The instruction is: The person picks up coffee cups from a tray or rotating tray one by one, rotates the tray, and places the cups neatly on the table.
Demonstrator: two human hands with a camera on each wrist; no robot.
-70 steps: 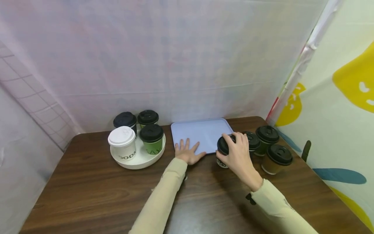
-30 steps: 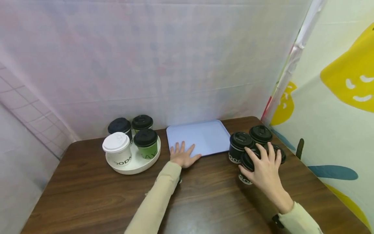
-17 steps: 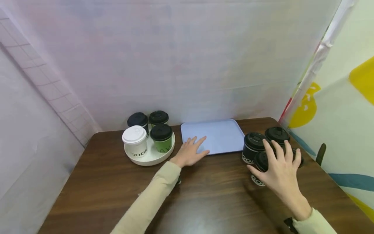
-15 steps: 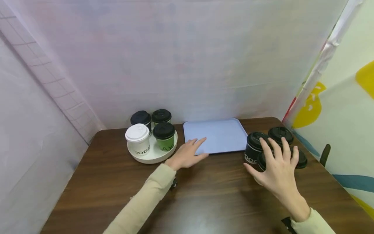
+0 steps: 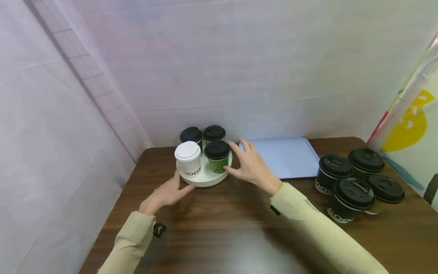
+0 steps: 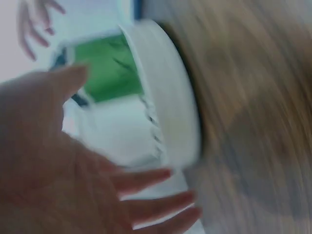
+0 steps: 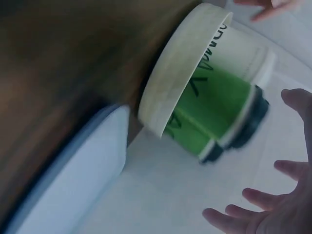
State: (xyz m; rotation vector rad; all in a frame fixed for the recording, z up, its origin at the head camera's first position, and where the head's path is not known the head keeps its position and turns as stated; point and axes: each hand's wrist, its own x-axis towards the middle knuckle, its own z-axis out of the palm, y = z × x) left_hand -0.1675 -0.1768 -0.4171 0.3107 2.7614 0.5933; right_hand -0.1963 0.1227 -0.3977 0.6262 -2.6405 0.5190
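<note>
A round white tray (image 5: pixel 205 183) stands at the back left of the table with several lidded paper cups on it. A white cup (image 5: pixel 188 163) and a green cup (image 5: pixel 218 161) with a black lid are at its front; two black-lidded cups stand behind. My left hand (image 5: pixel 167 193) is at the tray's front left, thumb and fingers spread; in the left wrist view its fingers (image 6: pixel 161 204) are extended beside the tray. My right hand (image 5: pixel 252 164) is spread at the tray's right side, close to the green cup, with nothing in its grasp.
A flat light-blue tray (image 5: pixel 289 158) lies against the back wall, right of the round tray. On the right side of the table stands a cluster of black-lidded cups, including a black cup (image 5: pixel 350 199) at the front. A curtain-like sheet (image 5: pixel 267 76) rises behind.
The right hand set a black-lidded cup down among those at the right, let go and moved left to the round tray. The left hand lifted off the blue tray's edge and moved left.
</note>
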